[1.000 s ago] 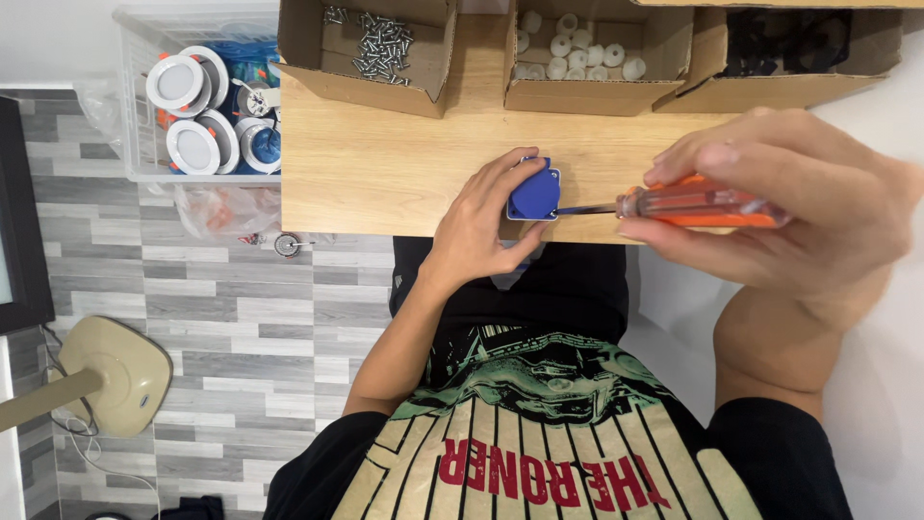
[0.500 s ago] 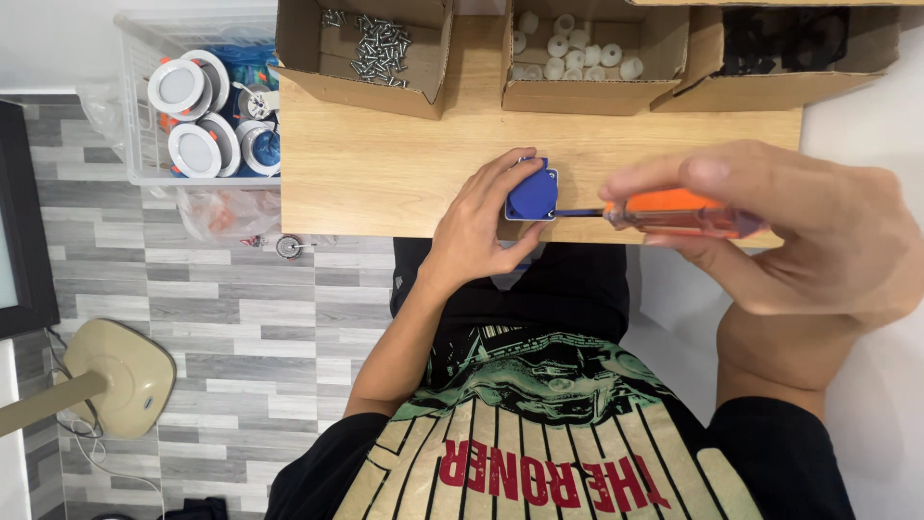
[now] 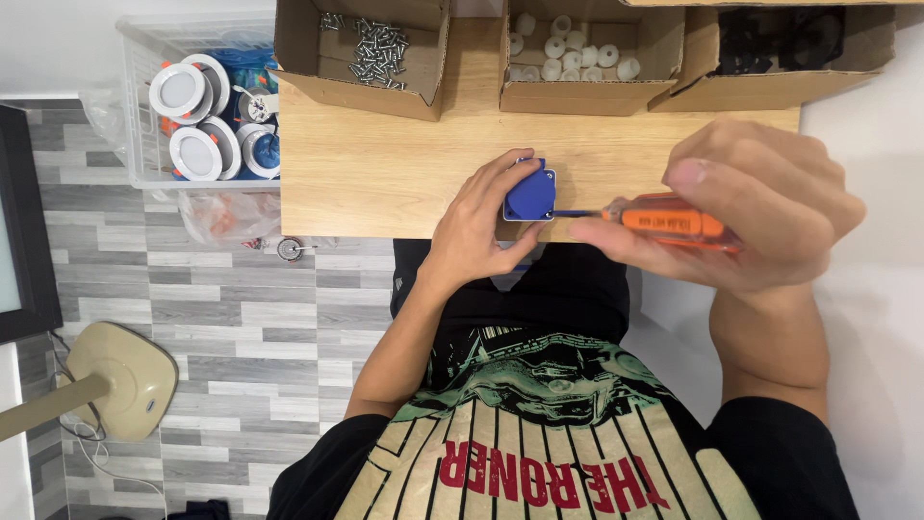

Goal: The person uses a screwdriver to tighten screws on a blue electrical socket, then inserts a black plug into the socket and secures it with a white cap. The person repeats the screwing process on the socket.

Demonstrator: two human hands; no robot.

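The left hand [image 3: 476, 226] grips a small blue plastic housing [image 3: 531, 193] on the wooden worktop [image 3: 385, 173]. The right hand [image 3: 760, 207] grasps an orange-handled screwdriver [image 3: 664, 221], tip touching the housing.

Three open brown cardboard boxes line the top edge: the left box [image 3: 423, 72] holds silver screws, the middle box [image 3: 592, 91] white round caps, the right box [image 3: 760, 87] black parts. At upper left stands a clear plastic bin [image 3: 135, 116] — beside it, a clear bag [image 3: 226, 214]. A dark screen [image 3: 21, 231] sits at the left edge.
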